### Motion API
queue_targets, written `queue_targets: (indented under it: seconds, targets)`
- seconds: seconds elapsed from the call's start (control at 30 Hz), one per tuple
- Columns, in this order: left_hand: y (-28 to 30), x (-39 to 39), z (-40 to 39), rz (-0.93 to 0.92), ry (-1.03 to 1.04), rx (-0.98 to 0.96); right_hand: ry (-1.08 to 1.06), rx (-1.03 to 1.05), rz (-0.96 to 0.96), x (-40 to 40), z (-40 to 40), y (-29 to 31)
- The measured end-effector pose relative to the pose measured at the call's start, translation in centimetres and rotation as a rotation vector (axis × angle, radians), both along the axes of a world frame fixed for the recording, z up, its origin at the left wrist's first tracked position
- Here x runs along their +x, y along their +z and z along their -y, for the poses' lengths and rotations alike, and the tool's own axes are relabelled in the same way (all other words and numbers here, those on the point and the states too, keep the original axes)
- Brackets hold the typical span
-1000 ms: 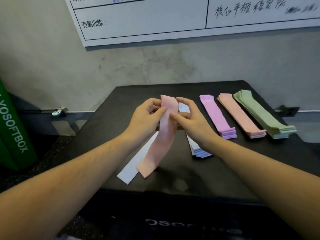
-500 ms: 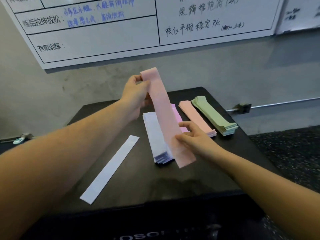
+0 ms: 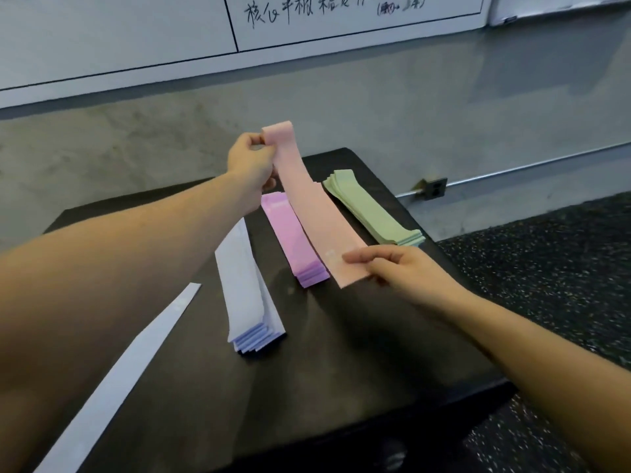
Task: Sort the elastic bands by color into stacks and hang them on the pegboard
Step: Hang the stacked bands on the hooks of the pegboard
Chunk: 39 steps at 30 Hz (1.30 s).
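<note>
Nearest the camera, 1 loose pale-blue band [image 3: 116, 380] lay flat and slanted across the front left of the dark tabletop [image 3: 341, 370], apart from the stacks. Just beyond it sat the pale-blue stack [image 3: 244, 285], its near ends fanned into steps and its far end hidden under the left forearm. To the right of that, the purple stack [image 3: 290, 238] lay flat, running away from the viewer.

The right hand [image 3: 397, 268] held the near end of the salmon-pink band [image 3: 309, 206], its grip closed on it with the thumb on top and the fingers curled beneath the strip. That end hung above the tabletop, just beside the near end of the purple stack. From there the band rose in a long slope to the left hand [image 3: 251, 162], whose grip pinched the far end between thumb and curled fingers, well above the surface. The strip was stretched between the 2 hands, clear of the tabletop along its whole length, and it covered whatever lay directly beneath it.

Farther right, the green stack [image 3: 367, 209] rested flat near the right edge of the tabletop. Behind everything stood a grey wall with a whiteboard [image 3: 307, 25] bearing handwritten characters, and a wall socket [image 3: 434, 188] low at right. Speckled dark floor [image 3: 546, 268] showed to the right.
</note>
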<state>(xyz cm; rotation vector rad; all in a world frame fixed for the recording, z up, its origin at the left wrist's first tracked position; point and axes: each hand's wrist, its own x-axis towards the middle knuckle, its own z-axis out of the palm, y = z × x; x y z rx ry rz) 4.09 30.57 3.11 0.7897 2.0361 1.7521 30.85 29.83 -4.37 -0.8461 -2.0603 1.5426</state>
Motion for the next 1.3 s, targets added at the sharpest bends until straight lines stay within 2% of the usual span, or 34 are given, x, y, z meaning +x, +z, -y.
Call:
queue_targets:
  seconds: [0.1, 0.23, 0.4, 0.6, 0.93, 1.07, 1.3]
  targets:
    - [-1.5, -0.9, -2.4, 0.025, -0.008, -0.014, 0.116, 0.152, 0.089, 0.6, -1.7, 0.2]
    - [-3.2, -2.1, -5.6, 0.063, 0.010, -0.052, 0.037, 0.434, 0.133, -0.5, -4.1, -0.7]
    - [-5.4, -2.9, -8.9, 0.024, -0.001, -0.167, 0.017, 0.995, 0.316, -1.5, -7.3, -1.1]
    - [-8.7, -3.3, -12.2, -0.040, -0.005, -0.280, 0.265, 1.215, 0.393, -3.1, -9.6, -1.3]
    - [-11.6, -3.8, -14.0, -0.132, 0.042, -0.397, 0.421, 1.197, 0.541, -4.2, -10.2, -2.4]
    - [-10.0, -3.7, -12.7, -0.156, 0.020, -0.400, 0.333, 1.175, 0.488, -3.9, -9.6, -2.1]
    - [-6.6, -4.5, -5.9, -0.289, -0.064, -0.368, 0.335, 1.132, 0.496, -4.6, -6.4, 0.4]
